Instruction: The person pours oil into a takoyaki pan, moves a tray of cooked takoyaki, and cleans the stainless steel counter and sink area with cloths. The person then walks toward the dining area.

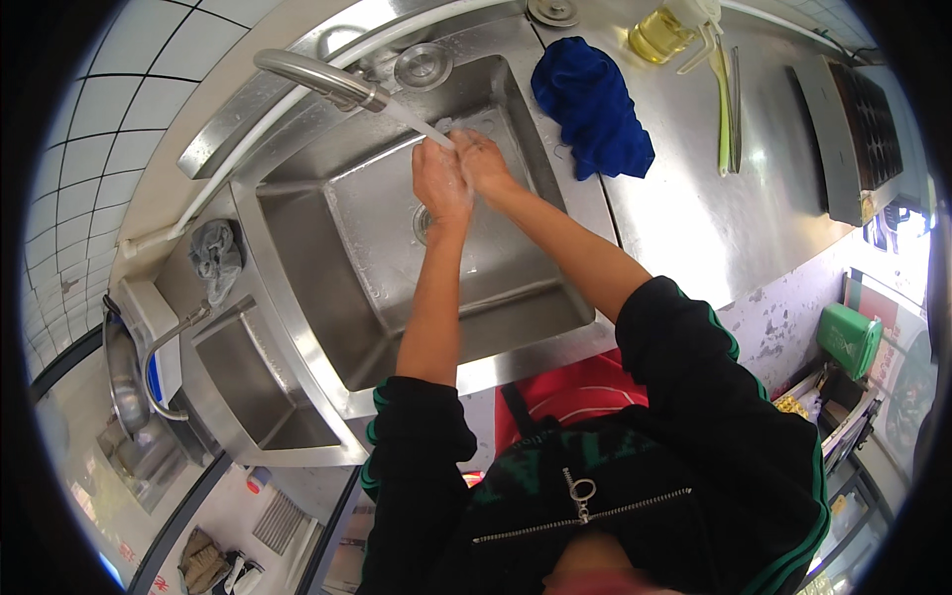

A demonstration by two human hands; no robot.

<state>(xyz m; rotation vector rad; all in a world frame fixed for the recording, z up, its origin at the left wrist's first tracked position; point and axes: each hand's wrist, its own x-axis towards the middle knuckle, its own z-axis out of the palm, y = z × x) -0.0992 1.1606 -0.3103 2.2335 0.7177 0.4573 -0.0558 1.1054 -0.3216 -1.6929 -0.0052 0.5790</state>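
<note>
Water runs from the curved metal faucet (322,77) onto my two hands, held close together above the large steel sink (372,223). My left hand (441,183) is wet, with its fingers curled in toward the other hand. Touching it from the right, my right hand (481,162) also has bent fingers. Between the palms, whatever may be there is hidden by the fingers and the water stream. Below the hands, the round drain (422,224) is partly covered by my left wrist.
A crumpled blue cloth (592,104) lies on the steel counter (684,223) right of the sink. Beyond it are a jug of yellow liquid (666,35) and a green utensil (722,109). A smaller sink (263,382) with its own faucet (154,372) is at the left.
</note>
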